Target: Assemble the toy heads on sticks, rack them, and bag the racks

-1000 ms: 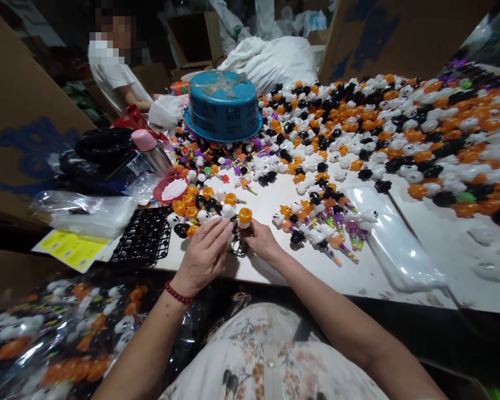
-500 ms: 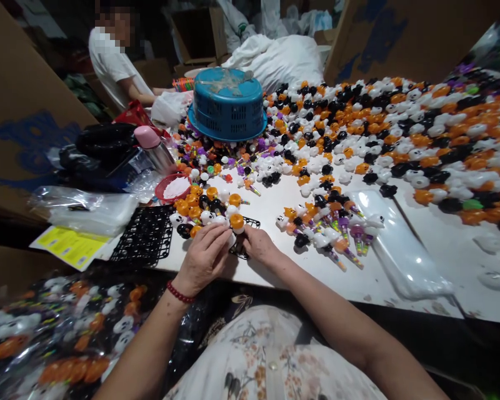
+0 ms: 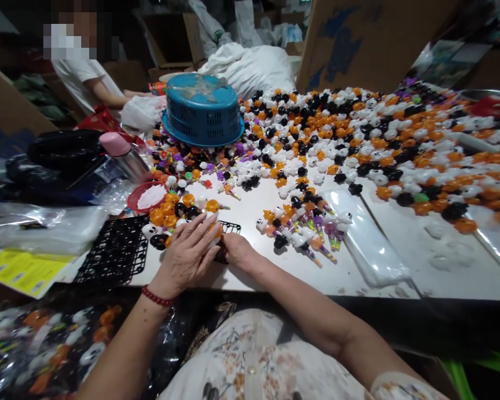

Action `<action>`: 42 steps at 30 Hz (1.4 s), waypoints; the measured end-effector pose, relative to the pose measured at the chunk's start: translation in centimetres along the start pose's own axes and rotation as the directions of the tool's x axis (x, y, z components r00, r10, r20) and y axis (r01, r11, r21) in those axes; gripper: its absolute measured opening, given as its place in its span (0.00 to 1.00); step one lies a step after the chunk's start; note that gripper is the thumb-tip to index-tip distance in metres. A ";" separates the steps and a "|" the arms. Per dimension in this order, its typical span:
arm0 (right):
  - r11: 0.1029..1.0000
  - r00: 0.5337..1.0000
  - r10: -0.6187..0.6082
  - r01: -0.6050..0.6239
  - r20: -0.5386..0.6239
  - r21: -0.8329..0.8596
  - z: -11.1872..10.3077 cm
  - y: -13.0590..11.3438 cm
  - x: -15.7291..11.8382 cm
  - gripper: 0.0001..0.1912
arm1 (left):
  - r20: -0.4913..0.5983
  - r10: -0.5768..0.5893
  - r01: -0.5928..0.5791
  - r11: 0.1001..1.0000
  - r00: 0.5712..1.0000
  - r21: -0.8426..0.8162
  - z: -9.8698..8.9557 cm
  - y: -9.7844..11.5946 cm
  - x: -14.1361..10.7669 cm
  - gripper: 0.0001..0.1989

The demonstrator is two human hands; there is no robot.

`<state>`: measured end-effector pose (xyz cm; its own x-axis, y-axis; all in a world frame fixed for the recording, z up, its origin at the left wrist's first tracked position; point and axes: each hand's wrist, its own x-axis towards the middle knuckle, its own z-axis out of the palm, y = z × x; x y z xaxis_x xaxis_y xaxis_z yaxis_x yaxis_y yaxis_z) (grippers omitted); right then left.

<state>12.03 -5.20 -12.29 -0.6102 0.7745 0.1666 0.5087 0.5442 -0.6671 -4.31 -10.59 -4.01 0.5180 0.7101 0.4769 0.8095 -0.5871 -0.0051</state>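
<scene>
My left hand point(image 3: 187, 250) lies with its fingers stretched out over a cluster of small orange, black and white Halloween-figure toys point(image 3: 168, 213). Its fingertips touch a white and an orange one on the right side of the cluster. The toys sit over a black plastic grid point(image 3: 232, 226), whose corner shows beyond my right hand point(image 3: 239, 253). That hand is closed close beside the left fingertips, low against the grid; what its fingers hold is hidden. Left of the cluster, more black grids point(image 3: 112, 250) lie flat on the table.
A pile of toy-topped sticks point(image 3: 304, 225) and clear plastic bags point(image 3: 366, 244) lie to the right. Behind stand an upturned blue basket point(image 3: 204, 114), a red basket with white contents point(image 3: 135, 199) and a pink-capped bottle point(image 3: 123, 153). Loose toy heads point(image 3: 358, 133) cover the far table. A person point(image 3: 87, 83) works at back left.
My left fingers have gone from bunched around a toy to stretched flat over the cluster. My right hand stays low beside it, more curled. The view has turned to the right.
</scene>
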 end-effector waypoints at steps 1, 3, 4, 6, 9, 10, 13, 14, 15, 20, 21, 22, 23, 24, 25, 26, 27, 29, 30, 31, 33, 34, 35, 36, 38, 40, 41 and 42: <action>1.000 1.000 -0.013 0.012 -0.018 -0.013 -0.5 0.0 -0.4 0.10 | 0.012 0.010 -0.010 1.000 1.000 0.020 0.0 -0.1 0.3 0.27; 0.995 0.996 -0.026 0.017 -0.087 -0.100 -2.1 0.4 -1.8 0.08 | 0.019 0.013 -0.014 0.999 1.000 0.037 0.1 -0.1 0.8 0.24; 0.984 0.992 -0.013 -0.011 -0.129 -0.179 -3.2 0.8 -2.7 0.07 | 0.017 0.009 -0.010 0.999 1.000 0.037 0.1 -0.1 1.0 0.23; 0.915 0.978 0.060 -0.134 -0.199 -0.380 -5.5 1.7 -4.5 0.05 | 0.014 -0.002 0.002 1.000 1.000 0.030 0.1 0.0 1.1 0.21; 0.740 0.948 0.173 -0.304 -0.266 -0.600 -8.3 3.4 -6.2 0.08 | 0.001 -0.012 0.012 1.000 1.000 0.021 -0.1 0.1 1.3 0.18; 0.695 0.943 0.195 -0.328 -0.271 -0.640 -8.8 3.9 -6.4 0.09 | -0.004 -0.016 0.016 1.000 1.000 0.018 -0.1 0.1 1.4 0.17; 0.634 0.940 0.233 -0.342 -0.250 -0.694 -9.1 5.0 -6.3 0.11 | -0.010 -0.032 0.032 0.999 0.999 0.010 -0.2 0.1 1.7 0.15; 0.631 0.939 0.243 -0.344 -0.243 -0.695 -9.0 5.3 -6.1 0.12 | -0.007 -0.040 0.041 0.999 0.999 0.008 -0.2 0.1 1.7 0.14; 0.636 0.936 0.254 -0.351 -0.243 -0.688 -8.9 5.5 -5.9 0.12 | -0.004 -0.048 0.048 0.999 0.999 0.008 -0.1 0.0 1.8 0.14; 0.743 0.933 0.241 -0.355 -0.267 -0.567 -8.8 4.6 -4.8 0.09 | 0.024 -0.056 0.056 0.998 0.998 -0.008 0.3 -0.5 1.5 0.18; 0.808 0.933 0.234 -0.343 -0.275 -0.479 -8.6 4.1 -4.4 0.09 | 0.027 -0.055 0.055 0.998 0.998 -0.021 0.3 -0.7 1.5 0.18; 0.876 0.931 0.239 -0.330 -0.277 -0.352 -8.2 3.6 -3.9 0.10 | 0.029 -0.055 0.056 0.998 0.998 -0.035 0.4 -0.8 1.5 0.18; 0.931 0.928 0.254 -0.311 -0.272 -0.190 -7.6 3.0 -3.3 0.10 | 0.028 -0.056 0.057 0.997 0.998 -0.046 0.4 -0.9 1.5 0.18; 0.958 0.925 0.275 -0.288 -0.261 -0.010 -6.7 2.6 -2.5 0.10 | 0.029 -0.057 0.058 0.997 0.998 -0.054 0.5 -1.0 1.5 0.18; 0.951 0.924 0.298 -0.266 -0.239 0.158 -5.7 2.2 -1.8 0.10 | 0.029 -0.056 0.058 0.997 0.998 -0.059 0.6 -1.0 1.5 0.18; 0.921 0.922 0.318 -0.246 -0.219 0.303 -4.6 2.0 -0.9 0.11 | 0.032 -0.055 0.057 0.996 0.998 -0.061 0.6 -1.1 1.5 0.18; 0.881 0.920 0.334 -0.228 -0.203 0.415 -3.4 1.9 -0.1 0.11 | 0.034 -0.054 0.056 0.997 0.998 -0.062 0.7 -1.2 1.5 0.18; 0.821 0.920 0.346 -0.203 -0.182 0.534 -1.5 2.0 1.3 0.11 | 0.032 -0.047 0.049 0.997 0.998 -0.060 0.8 -1.2 1.4 0.19; 0.811 0.923 0.345 -0.201 -0.172 0.549 -0.9 2.1 1.7 0.11 | 0.029 -0.041 0.043 0.997 0.999 -0.056 0.8 -1.2 1.4 0.18; 0.816 0.928 0.337 -0.203 -0.159 0.542 -0.5 2.2 2.1 0.11 | 0.028 -0.039 0.040 0.998 0.999 -0.052 0.8 -1.2 1.4 0.18; 0.853 0.939 0.316 -0.220 -0.133 0.473 -0.5 2.2 2.4 0.11 | 0.027 -0.044 0.045 0.998 0.999 -0.048 0.8 -1.1 1.4 0.18; 0.872 0.943 0.310 -0.231 -0.121 0.431 -0.6 2.2 2.4 0.12 | 0.030 -0.051 0.052 0.997 0.998 -0.048 0.8 -1.1 1.4 0.18; 0.890 0.946 0.303 -0.238 -0.114 0.389 -0.9 2.2 2.3 0.12 | 0.034 -0.059 0.061 0.997 0.998 -0.048 0.7 -1.0 1.4 0.18; 0.905 0.950 0.293 -0.238 -0.111 0.352 -1.1 2.1 2.3 0.13 | 0.038 -0.067 0.069 0.996 0.997 -0.049 0.7 -0.9 1.5 0.18; 0.929 0.957 0.269 -0.228 -0.110 0.291 -1.4 2.1 2.2 0.14 | 0.045 -0.076 0.079 0.995 0.996 -0.053 0.6 -0.8 1.7 0.17; 0.950 0.966 0.244 -0.220 -0.090 0.221 -1.6 2.0 2.3 0.15 | 0.051 -0.087 0.090 0.994 0.995 -0.061 0.6 -0.8 1.8 0.17; 0.959 0.970 0.231 -0.214 -0.076 0.185 -1.6 2.0 2.3 0.15 | 0.053 -0.093 0.097 0.993 0.994 -0.065 0.6 -0.8 1.9 0.16; 0.966 0.974 0.217 -0.205 -0.062 0.157 -1.6 2.1 2.4 0.15 | 0.058 -0.099 0.103 0.992 0.993 -0.069 0.6 -0.8 1.9 0.16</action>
<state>12.56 -1.67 -12.09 -0.4462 0.8927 0.0625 0.5211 0.3160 -0.7929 -3.80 -8.56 -3.58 0.4502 0.7861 0.4236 0.8376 -0.5362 0.1048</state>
